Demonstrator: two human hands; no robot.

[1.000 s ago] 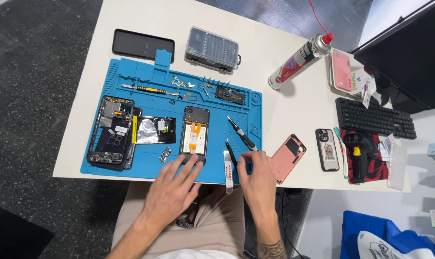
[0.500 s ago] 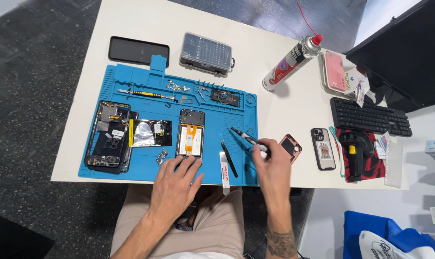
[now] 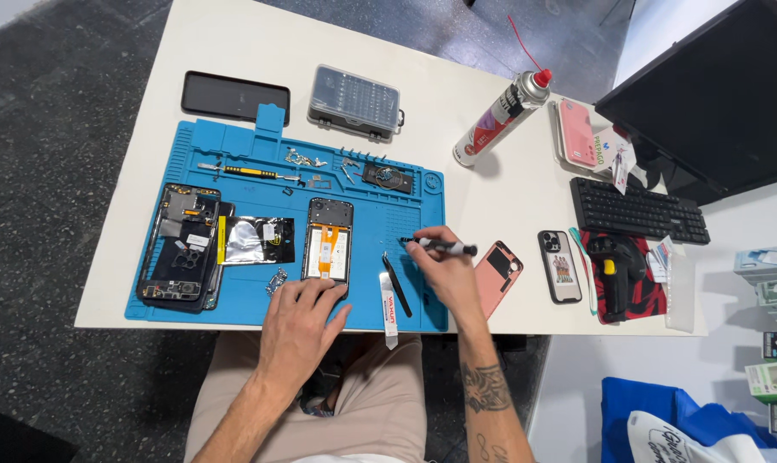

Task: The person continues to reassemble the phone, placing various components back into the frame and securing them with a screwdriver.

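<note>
Resting flat on the near edge of the blue mat (image 3: 234, 150), the left hand (image 3: 298, 330) lies open, its fingertips touching the bottom end of the opened phone (image 3: 328, 240). The right hand (image 3: 444, 270) is pinched shut around a black screwdriver (image 3: 436, 245) held level — its tip points left toward the phone, just beside it, with black tweezers (image 3: 396, 285) lying below. Farther back on the white worktop (image 3: 457, 77) sit a grey bit case (image 3: 355, 101) and a spray can (image 3: 500, 118).
</note>
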